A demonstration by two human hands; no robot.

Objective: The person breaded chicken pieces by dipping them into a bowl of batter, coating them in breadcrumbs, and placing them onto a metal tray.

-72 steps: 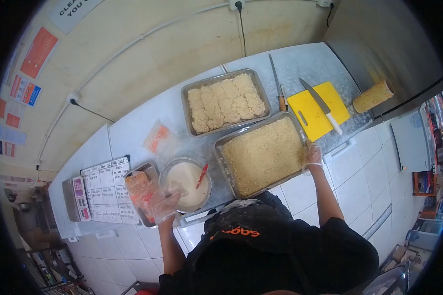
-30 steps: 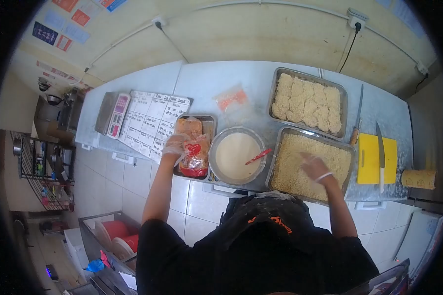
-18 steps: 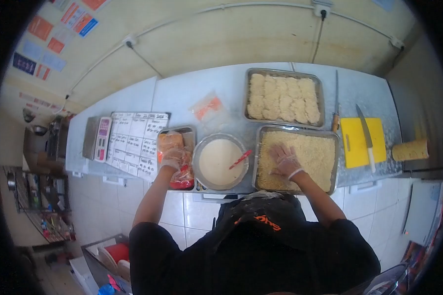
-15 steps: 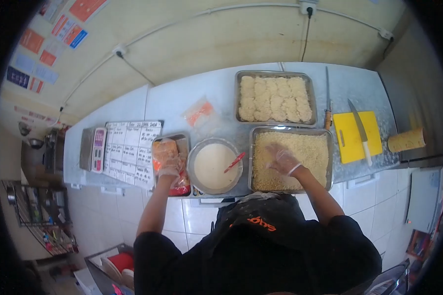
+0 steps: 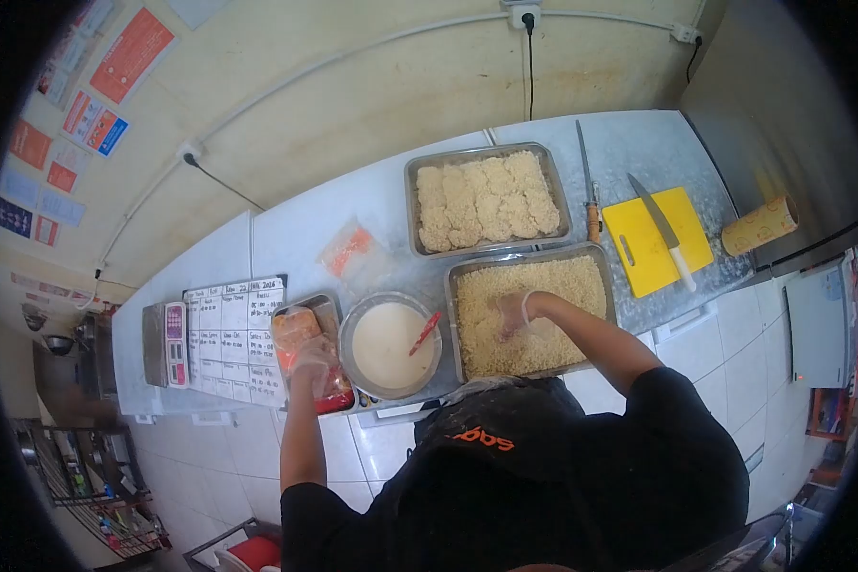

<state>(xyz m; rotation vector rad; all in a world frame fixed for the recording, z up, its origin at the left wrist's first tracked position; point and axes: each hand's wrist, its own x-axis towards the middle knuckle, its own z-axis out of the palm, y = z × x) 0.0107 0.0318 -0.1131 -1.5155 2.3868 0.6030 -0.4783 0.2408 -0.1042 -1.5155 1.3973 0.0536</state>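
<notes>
My left hand, in a clear glove, rests on a bag of raw orange meat that lies in a small steel tray. My right hand, also gloved, is pressed down into the crumbs of a large steel tray of breadcrumbs; whether it grips anything under the crumbs is hidden. Between the two hands stands a steel bowl of pale batter with a red spatula leaning in it. Behind the crumb tray sits a tray of breaded pieces.
A yellow cutting board with a white-handled knife lies to the right, a sharpening steel beside it, and a brown roll further right. A scale and a written chart lie left. An orange packet lies by the wall.
My right hand has moved across the crumb tray and now digs into the crumbs near its left half. My left hand stays on the meat bag. The view has swung.
</notes>
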